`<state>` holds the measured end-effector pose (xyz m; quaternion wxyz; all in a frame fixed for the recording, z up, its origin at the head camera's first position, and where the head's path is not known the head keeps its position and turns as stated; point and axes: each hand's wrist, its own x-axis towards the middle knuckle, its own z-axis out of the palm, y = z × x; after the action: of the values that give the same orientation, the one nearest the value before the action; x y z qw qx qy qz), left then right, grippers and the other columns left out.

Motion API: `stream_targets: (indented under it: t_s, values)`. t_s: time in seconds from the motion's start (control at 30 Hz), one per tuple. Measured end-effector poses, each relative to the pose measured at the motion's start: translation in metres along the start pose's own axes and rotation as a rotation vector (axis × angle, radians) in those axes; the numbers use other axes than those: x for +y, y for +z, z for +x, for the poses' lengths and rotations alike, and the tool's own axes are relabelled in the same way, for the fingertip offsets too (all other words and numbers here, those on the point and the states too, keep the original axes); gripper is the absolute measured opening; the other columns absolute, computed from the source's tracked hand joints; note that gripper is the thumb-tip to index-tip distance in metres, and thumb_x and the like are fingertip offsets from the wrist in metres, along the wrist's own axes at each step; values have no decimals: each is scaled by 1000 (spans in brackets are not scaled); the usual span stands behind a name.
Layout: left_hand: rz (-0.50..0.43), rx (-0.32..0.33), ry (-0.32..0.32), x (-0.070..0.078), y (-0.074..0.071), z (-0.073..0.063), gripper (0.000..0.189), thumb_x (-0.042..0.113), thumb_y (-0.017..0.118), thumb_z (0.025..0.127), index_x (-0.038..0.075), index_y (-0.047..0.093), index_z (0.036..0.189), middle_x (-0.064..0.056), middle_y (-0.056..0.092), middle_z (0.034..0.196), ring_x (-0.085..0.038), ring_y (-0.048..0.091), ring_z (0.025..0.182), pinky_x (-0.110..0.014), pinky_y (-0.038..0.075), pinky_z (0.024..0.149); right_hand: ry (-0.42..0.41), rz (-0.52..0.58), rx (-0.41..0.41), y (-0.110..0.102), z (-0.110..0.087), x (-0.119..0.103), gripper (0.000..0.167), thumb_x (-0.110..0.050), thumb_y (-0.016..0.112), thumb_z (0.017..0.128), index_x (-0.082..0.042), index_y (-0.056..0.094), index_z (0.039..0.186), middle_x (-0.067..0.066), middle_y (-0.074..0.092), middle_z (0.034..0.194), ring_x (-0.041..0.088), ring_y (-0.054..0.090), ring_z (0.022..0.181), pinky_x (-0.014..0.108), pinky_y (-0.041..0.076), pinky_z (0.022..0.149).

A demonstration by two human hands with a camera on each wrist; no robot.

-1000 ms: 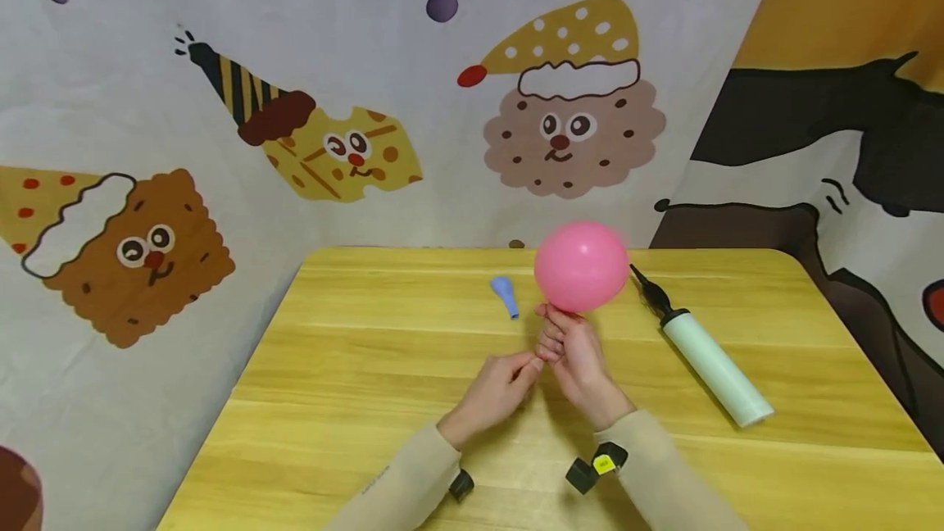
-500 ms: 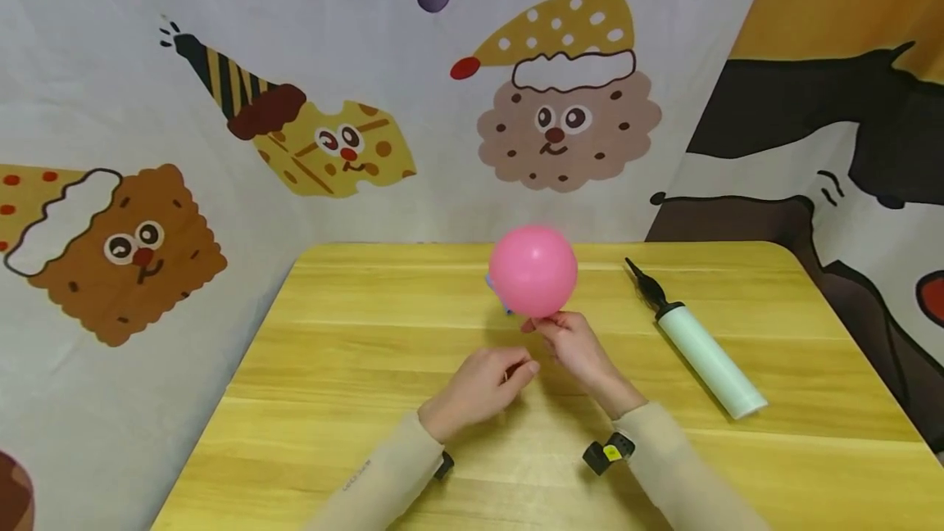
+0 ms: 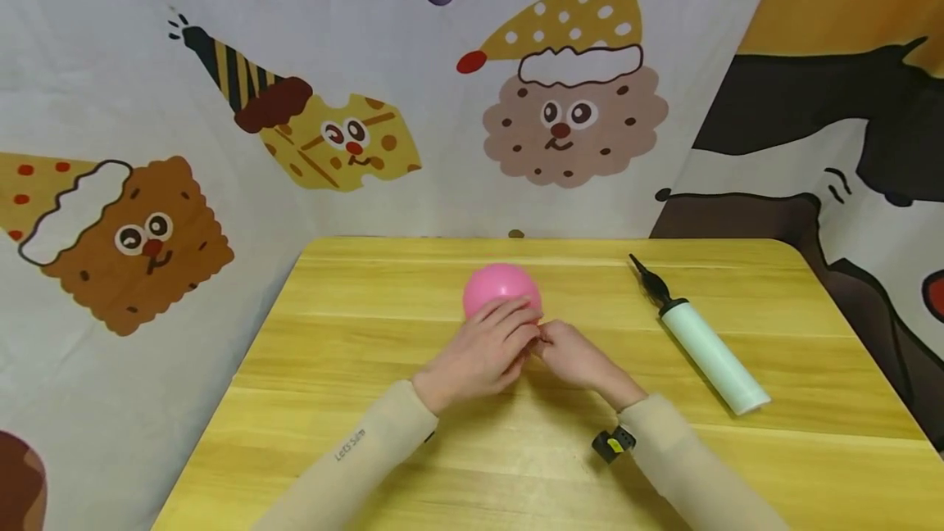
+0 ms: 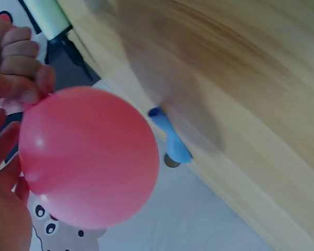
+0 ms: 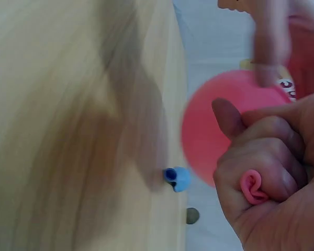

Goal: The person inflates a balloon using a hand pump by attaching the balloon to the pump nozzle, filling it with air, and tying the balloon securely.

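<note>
An inflated pink balloon [image 3: 496, 283] is held above the table in front of me. My right hand [image 3: 578, 357] grips its neck with curled fingers, and in the right wrist view the rolled pink lip [image 5: 253, 186] pokes out of the fist. My left hand [image 3: 475, 355] lies over the balloon's near side with fingers extended; in the left wrist view its fingers [image 4: 8, 151] are beside the balloon, and contact is hard to tell. The left hand is blurred in the right wrist view. A flat blue balloon [image 4: 170, 137] lies on the table, hidden in the head view.
A pale green hand pump [image 3: 715, 359] with a black nozzle lies to the right on the wooden table [image 3: 354, 285]. Behind the table's far edge hangs a cloth [image 3: 442, 211] printed with cartoon snacks.
The pink balloon has moved left and closer, with the right hand holding its neck. My left hand, lower and loosely curled before, has come up over the balloon. The pump stays put.
</note>
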<state>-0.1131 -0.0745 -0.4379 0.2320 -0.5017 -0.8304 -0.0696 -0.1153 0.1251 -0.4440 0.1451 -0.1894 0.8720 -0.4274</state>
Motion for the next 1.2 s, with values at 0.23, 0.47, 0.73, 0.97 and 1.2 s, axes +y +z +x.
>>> stream_targets:
  t_s: [0.23, 0.47, 0.73, 0.97, 1.2]
  values:
    - [63, -71, -78, -7, 4, -4, 43, 38, 77, 93, 14, 66, 127, -4, 62, 135, -27, 49, 137, -61, 28, 119, -95, -38, -82, -8, -3, -9, 28, -11, 54, 106, -4, 72, 86, -3, 57, 69, 9, 49, 61, 25, 42, 56]
    - [131, -73, -97, -12, 2, -7, 33, 49, 76, 92, 19, 72, 104, -1, 66, 117, -26, 56, 124, -69, 29, 115, -140, -137, -88, -6, -8, -16, 28, -10, 51, 109, -2, 68, 89, -8, 45, 65, 5, 42, 57, 22, 39, 53]
    - [171, -106, -180, -24, 5, -26, 9, 22, 80, 93, 22, 76, 101, 2, 68, 114, -23, 58, 120, -72, 32, 112, -197, -227, -5, 7, -18, -11, 20, -8, 50, 109, -2, 68, 110, -8, 45, 65, 2, 34, 53, 22, 36, 48]
    - [299, -222, -186, -10, 14, -31, 9, 25, 75, 94, 21, 77, 101, 2, 68, 116, -24, 59, 121, -70, 32, 113, -373, -521, 210, 29, -13, -3, 14, -3, 64, 100, -9, 62, 88, -3, 60, 68, 6, 51, 56, 22, 44, 49]
    - [371, -245, -150, -3, 23, -35, 30, 48, 64, 100, 20, 76, 99, 2, 66, 114, -24, 57, 122, -70, 29, 115, -332, -535, 208, 26, -18, -4, 24, -11, 69, 100, -11, 62, 76, -11, 42, 57, 2, 36, 50, 19, 33, 43]
